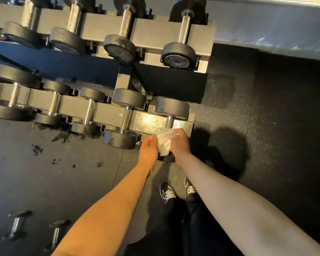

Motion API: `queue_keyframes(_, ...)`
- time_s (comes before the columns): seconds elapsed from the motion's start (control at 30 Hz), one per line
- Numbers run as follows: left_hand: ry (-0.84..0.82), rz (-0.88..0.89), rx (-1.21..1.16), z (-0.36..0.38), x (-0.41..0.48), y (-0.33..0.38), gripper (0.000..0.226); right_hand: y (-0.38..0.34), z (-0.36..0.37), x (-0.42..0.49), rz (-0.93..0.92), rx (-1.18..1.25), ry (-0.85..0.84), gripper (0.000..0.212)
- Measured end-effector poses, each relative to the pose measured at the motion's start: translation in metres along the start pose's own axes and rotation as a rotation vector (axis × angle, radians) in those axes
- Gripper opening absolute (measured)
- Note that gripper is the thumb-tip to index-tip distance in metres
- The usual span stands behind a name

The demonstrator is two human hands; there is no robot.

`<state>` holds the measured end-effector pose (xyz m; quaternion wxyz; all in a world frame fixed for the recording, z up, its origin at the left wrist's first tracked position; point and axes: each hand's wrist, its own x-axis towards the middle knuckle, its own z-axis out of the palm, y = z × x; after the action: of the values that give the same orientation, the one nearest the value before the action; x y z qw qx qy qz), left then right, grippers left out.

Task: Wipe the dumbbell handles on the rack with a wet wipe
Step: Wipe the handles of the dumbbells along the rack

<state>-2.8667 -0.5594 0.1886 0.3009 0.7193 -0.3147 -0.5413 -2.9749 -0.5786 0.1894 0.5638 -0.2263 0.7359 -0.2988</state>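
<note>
I looked down from head height at a two-tier dumbbell rack standing on a dark rubber floor. Both of my bare forearms reached forward and met at the right end of the lower tier.

My left hand and my right hand were close together, each pinching one side of a crumpled white wet wipe. The wipe was bunched between them, its upper edge touching the near end of the chrome handle of the rightmost dumbbell on the lower tier. My fingers were closed on the wipe; I could not tell whether they also gripped the handle itself. That dumbbell's far head showed above my hands, while its near head was mostly hidden under them.

Just left of it sat another dumbbell with its chrome bar bare, and further dumbbells ran on to the left along the same tier. The upper tier held four more, their handles pointing away from me.

My black shoes with white markings stood on the floor just behind my hands. Two small dumbbells lay on the floor at lower left, well apart from the rack. Dark blotches marked the floor near the rack's left side.
</note>
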Motion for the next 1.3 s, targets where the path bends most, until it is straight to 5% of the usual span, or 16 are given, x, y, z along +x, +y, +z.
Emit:
queue_keyframes(0.23,0.103,-0.011,-0.036,-0.016,0.022,-0.012,0.027,0.002,0.004,0.01,0.06,0.214,0.05,0.033)
queue_keyframes(0.47,-0.156,-0.144,-0.367,-0.029,0.02,-0.007,0.02,0.012,0.021,0.006,0.214,0.236,-0.325,0.024)
queue_keyframes(0.63,-0.135,-0.196,-0.402,-0.035,0.019,-0.007,0.015,0.02,0.027,0.009,0.146,0.278,-0.232,0.037)
queue_keyframes(0.77,0.003,-0.111,-0.118,-0.038,0.026,-0.019,0.006,0.022,0.027,0.008,0.043,0.244,-0.148,0.029)
queue_keyframes(0.93,-0.229,-0.087,-0.185,-0.035,0.022,-0.022,0.031,0.02,0.024,0.0,-0.058,0.132,-0.19,0.03)
queue_keyframes(1.03,-0.317,-0.077,-0.228,-0.035,0.017,-0.025,0.046,0.017,0.02,-0.005,-0.021,0.188,-0.223,0.037)
queue_keyframes(1.17,-0.218,-0.098,-0.229,-0.035,0.021,-0.032,0.029,0.019,0.016,-0.008,0.1,0.353,-0.27,0.046)
queue_keyframes(1.3,-0.148,-0.149,-0.28,-0.035,0.023,-0.039,0.029,0.03,0.015,-0.007,0.123,0.2,-0.221,0.056)
